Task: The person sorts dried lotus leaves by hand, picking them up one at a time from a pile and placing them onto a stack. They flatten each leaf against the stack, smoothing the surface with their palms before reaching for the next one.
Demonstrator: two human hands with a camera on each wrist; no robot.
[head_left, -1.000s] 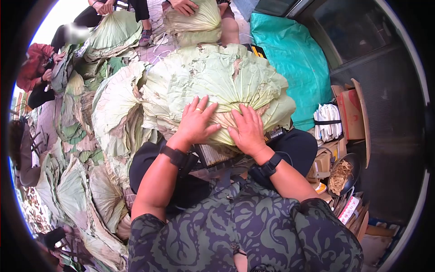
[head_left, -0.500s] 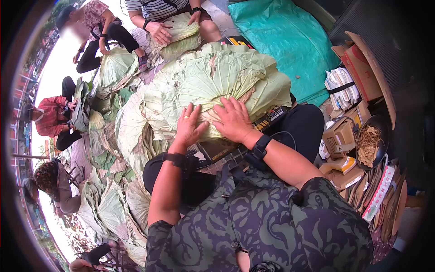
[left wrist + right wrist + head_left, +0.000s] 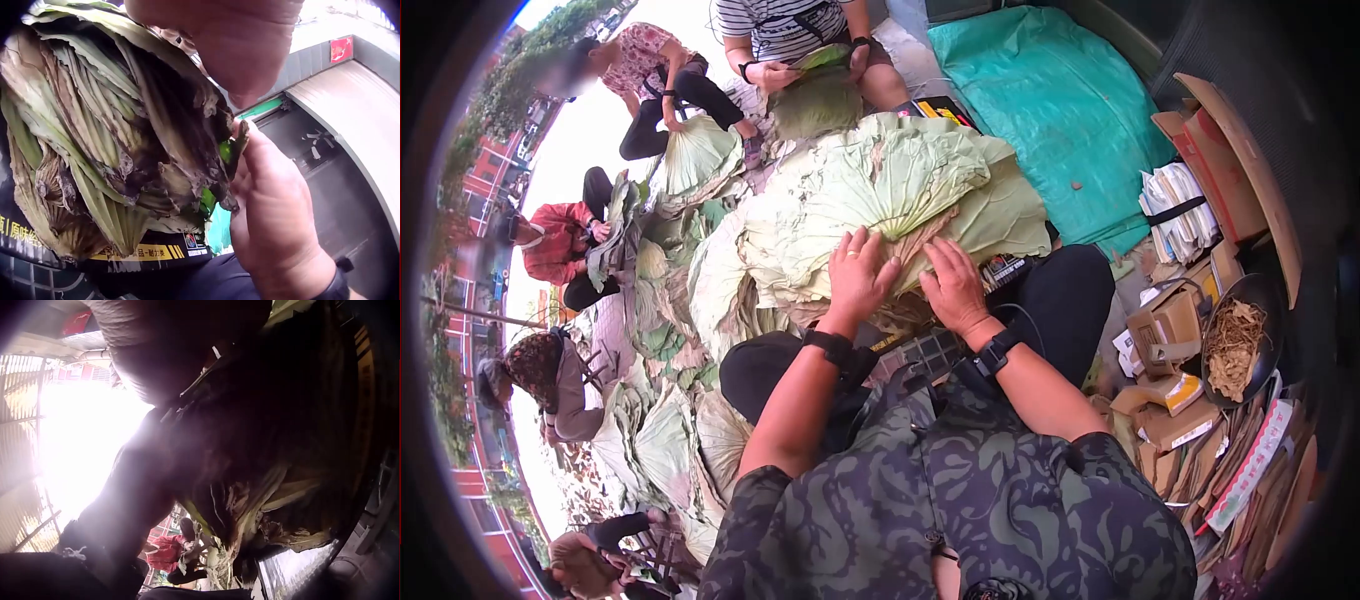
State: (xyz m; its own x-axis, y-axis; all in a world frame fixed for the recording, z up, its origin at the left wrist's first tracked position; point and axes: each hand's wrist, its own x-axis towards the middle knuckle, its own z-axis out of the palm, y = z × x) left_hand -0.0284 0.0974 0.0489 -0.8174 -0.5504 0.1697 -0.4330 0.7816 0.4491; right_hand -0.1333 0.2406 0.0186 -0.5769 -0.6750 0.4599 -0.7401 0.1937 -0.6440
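A thick stack of large, pale green dried leaves (image 3: 910, 170) lies in front of the person, with browned, wrinkled edges. At the stack's near edge the left hand (image 3: 863, 280) rests with its fingers stretched forward over the top leaf. The right hand (image 3: 956, 292) touches the same edge a little to the right, fingers extended beside a brown folded patch. In the left wrist view the folded leaf edges (image 3: 106, 125) show from below, and the right hand (image 3: 272, 200) stands beside their dark tips. The right wrist view is mostly in shadow.
A printed black box (image 3: 181, 247) lies under the leaves. More leaves (image 3: 670, 440) cover the ground at left, where several people sit. A person in stripes (image 3: 785, 40) sits opposite, holding a leaf. At right are a green tarp (image 3: 1050, 120), cardboard (image 3: 1165, 325) and a dark pan (image 3: 1275, 345).
Both hands have shifted right along the stack's near edge, the right hand moving off the leaf's centre. The person opposite has raised a green leaf. The head view has turned.
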